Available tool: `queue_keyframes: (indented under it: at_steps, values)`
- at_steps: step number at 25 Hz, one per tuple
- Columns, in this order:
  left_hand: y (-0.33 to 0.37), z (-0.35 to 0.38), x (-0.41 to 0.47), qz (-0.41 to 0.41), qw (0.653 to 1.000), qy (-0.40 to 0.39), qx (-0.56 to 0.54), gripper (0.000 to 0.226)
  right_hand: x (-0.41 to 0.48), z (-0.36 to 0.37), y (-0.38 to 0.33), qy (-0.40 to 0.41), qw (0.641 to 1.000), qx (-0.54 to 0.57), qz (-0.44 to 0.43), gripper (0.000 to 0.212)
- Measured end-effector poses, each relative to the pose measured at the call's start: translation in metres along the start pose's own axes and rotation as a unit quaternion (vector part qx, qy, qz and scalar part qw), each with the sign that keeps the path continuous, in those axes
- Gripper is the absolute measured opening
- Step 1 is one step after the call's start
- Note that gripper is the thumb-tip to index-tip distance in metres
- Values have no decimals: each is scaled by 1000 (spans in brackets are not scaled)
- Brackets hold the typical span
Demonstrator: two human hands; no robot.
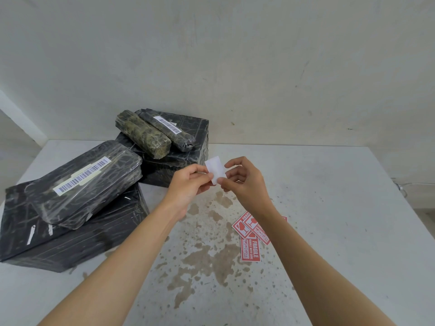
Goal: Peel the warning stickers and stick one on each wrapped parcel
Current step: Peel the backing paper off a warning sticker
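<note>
We're on the peel: left hand (188,184) and right hand (244,184) both pinch one sticker (215,168), white back towards us, above the table (329,208) near the parcels (87,184). Next, we reckon, a corner needs teasing free of its backing.

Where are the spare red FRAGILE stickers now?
In the head view, the red FRAGILE stickers lie on the table, right of centre, partly under the right forearm, beside the brown stains.
</note>
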State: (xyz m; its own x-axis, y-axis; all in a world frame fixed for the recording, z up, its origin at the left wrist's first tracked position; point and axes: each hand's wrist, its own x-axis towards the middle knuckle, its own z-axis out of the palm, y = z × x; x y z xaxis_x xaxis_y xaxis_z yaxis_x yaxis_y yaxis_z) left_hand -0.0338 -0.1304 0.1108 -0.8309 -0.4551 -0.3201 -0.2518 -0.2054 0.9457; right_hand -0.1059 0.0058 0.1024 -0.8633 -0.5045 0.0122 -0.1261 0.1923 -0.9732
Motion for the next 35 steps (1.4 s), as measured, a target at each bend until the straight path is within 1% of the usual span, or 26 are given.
queue_keyframes:
  at_steps: [3, 7, 10, 12, 16, 18, 19, 21, 23, 24, 25, 27, 28, 30, 32, 35]
  values:
    - [-2, 1, 0, 45, 999, 6, 28, 3, 1, 0, -3, -14, 998, 55, 27, 22]
    - [-4, -2, 0, 69, 996, -3, 54, 8, 2, -2, -2, -48, 983, 152, 88, 13]
    - [-4, -3, 0, 72, 996, -6, 44, 18, 2, -3, -1, -65, 977, 170, 111, 12]
    - [-4, -3, -1, 63, 997, -19, 42, 23, 2, -3, -1, -62, 978, 166, 115, 13]
    - [-6, -4, -2, 69, 995, -33, 62, 24, 1, -4, 0, -54, 978, 166, 116, 12]
    - [-5, -4, -3, 78, 994, -38, 73, 22, 1, -4, 0, -41, 980, 156, 113, 9]
    - [-5, -4, -3, 79, 993, -38, 75, 22, 0, -4, 0, -25, 986, 134, 99, 9]
    - [-5, -4, -4, 77, 994, -30, 76, 22, 1, -4, 1, 16, 999, 24, 33, 17]
    - [-6, -5, -4, 75, 994, -21, 78, 21, 1, -1, 0, 39, 994, -100, -31, 26]
    - [-6, -5, -3, 74, 994, -20, 75, 20, 1, 0, -1, 45, 989, -130, -54, 29]
    - [-5, -5, -3, 73, 995, -20, 71, 20, 1, 1, -1, 49, 985, -144, -76, 29]
    - [-3, -4, -3, 75, 995, -17, 64, 19, 0, 4, 0, 50, 979, -157, -117, 19]
    - [-2, -4, -3, 79, 995, -14, 62, 20, 0, 5, 1, 47, 979, -157, -122, 13]
    - [0, -3, -5, 86, 995, -11, 53, 21, -1, 6, 0, 40, 986, -133, -91, 7]
    - [1, -2, -5, 90, 995, -10, 46, 22, -2, 5, -3, 31, 994, -94, -44, 6]
    - [1, -2, -4, 96, 994, -10, 46, 22, -2, 2, -6, 15, 998, -56, -12, 6]
